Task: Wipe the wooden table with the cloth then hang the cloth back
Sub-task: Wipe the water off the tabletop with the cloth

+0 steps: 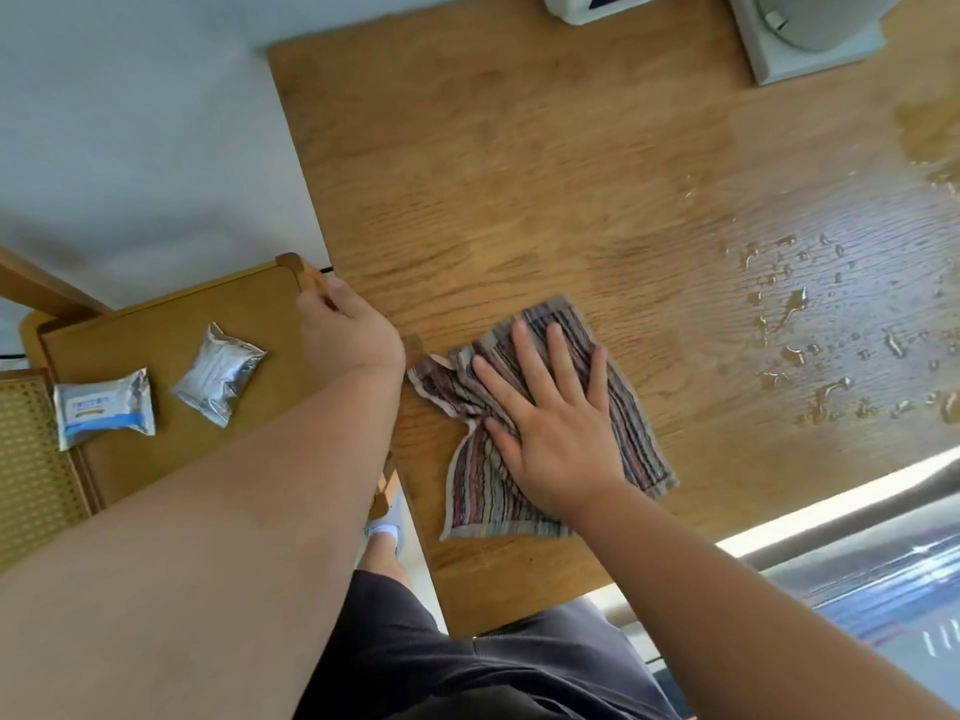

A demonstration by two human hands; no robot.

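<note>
A striped cloth (478, 475) lies spread on the wooden table (545, 174) near its front left corner. My right hand (550, 413) presses flat on the cloth with fingers straight and spread. Water drops and puddles (810, 345) glisten on the table to the right of the cloth. My left hand (348, 330) rests on the edge of a lower wooden side table (156, 324), fingers curled over its rim at the corner nearest the big table.
Two silver foil packets (104, 407) (221, 374) lie on the side table. A woven cane chair seat (31, 459) is at far left. White appliances (800, 39) stand at the table's back right. A window ledge (831, 511) borders the table's right side.
</note>
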